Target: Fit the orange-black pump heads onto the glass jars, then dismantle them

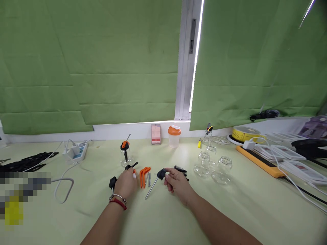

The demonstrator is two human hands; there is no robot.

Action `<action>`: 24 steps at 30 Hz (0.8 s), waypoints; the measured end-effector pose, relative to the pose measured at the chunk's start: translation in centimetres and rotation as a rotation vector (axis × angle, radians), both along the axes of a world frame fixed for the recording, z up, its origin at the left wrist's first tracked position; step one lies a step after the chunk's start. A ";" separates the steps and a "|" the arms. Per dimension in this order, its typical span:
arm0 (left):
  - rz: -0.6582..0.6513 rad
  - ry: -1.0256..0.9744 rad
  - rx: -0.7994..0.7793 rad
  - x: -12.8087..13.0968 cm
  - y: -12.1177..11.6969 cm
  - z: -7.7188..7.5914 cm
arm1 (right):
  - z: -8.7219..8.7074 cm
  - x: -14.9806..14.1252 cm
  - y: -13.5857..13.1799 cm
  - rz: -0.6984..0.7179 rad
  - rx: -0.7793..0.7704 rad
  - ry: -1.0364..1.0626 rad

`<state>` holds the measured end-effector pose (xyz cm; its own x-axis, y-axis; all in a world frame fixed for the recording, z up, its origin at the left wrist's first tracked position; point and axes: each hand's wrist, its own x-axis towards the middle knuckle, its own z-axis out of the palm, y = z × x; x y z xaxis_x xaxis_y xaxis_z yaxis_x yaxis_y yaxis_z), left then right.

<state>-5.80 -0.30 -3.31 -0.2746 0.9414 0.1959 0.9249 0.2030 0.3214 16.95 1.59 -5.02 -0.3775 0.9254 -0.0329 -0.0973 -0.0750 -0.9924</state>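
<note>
My right hand (176, 182) pinches the black angular head (161, 174) of a thin metal rod (152, 188), which slants down to the left with its end near the tabletop. My left hand (126, 182) is lowered over small parts on the table, its fingers curled; a bit of orange and white shows at the fingertips, but what they hold is hidden. Black knobs (112, 182) lie beside and beyond this hand. Between the hands are orange bent pieces (143, 176) and several metal pins (149, 179). Black bristled or ridged parts (180, 169) lie just behind my right hand.
Clear glass jars (221, 170) stand to the right. A jar with a black and orange top (125, 153) stands back left. Near the wall are an orange-lidded cup (174, 136) and a phone (156, 134). An orange power strip (260, 161), cables and a white power strip (76, 152) flank the table.
</note>
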 end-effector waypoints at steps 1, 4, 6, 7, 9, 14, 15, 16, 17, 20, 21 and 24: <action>0.001 -0.001 -0.001 0.0 0.0 0.0 | -0.1 0.0 0.0 0.000 -0.001 -0.001; 0.002 -0.010 -0.007 -0.1 -0.2 0.1 | -0.3 0.1 0.1 0.008 -0.002 0.005; 0.016 -0.017 -0.009 -0.1 -0.2 0.1 | -0.3 0.1 0.2 0.013 0.000 0.006; 0.025 -0.022 -0.007 -0.1 -0.2 0.1 | -0.3 0.1 0.2 0.014 0.001 0.005; 0.036 -0.034 -0.007 -0.1 -0.1 0.0 | -0.3 0.1 0.2 0.016 0.002 0.004; 0.013 -0.054 -0.032 0.0 0.2 -0.3 | -0.3 0.1 0.1 0.012 -0.008 -0.003; 0.000 -0.051 -0.038 0.0 0.2 -0.3 | -0.3 0.1 0.1 0.013 -0.008 -0.002; -0.012 -0.047 -0.045 0.0 0.3 -0.3 | -0.4 0.1 0.1 0.014 -0.007 0.000; -0.023 -0.044 -0.051 0.0 0.3 -0.3 | -0.4 0.1 0.1 0.016 -0.007 0.002; -0.036 -0.040 -0.061 0.0 0.2 -0.3 | -0.5 0.0 0.2 0.019 -0.005 0.008; -0.036 -0.040 -0.060 0.0 0.1 -0.2 | -0.6 0.0 0.2 0.020 -0.005 0.009; -0.028 -0.037 -0.044 0.1 -0.3 0.4 | -0.6 0.0 0.2 0.021 -0.001 0.012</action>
<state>-5.69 -0.60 -2.90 -0.2548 0.9561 0.1448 0.9182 0.1922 0.3464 16.98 1.80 -5.65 -0.3976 0.9171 -0.0294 -0.1079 -0.0786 -0.9911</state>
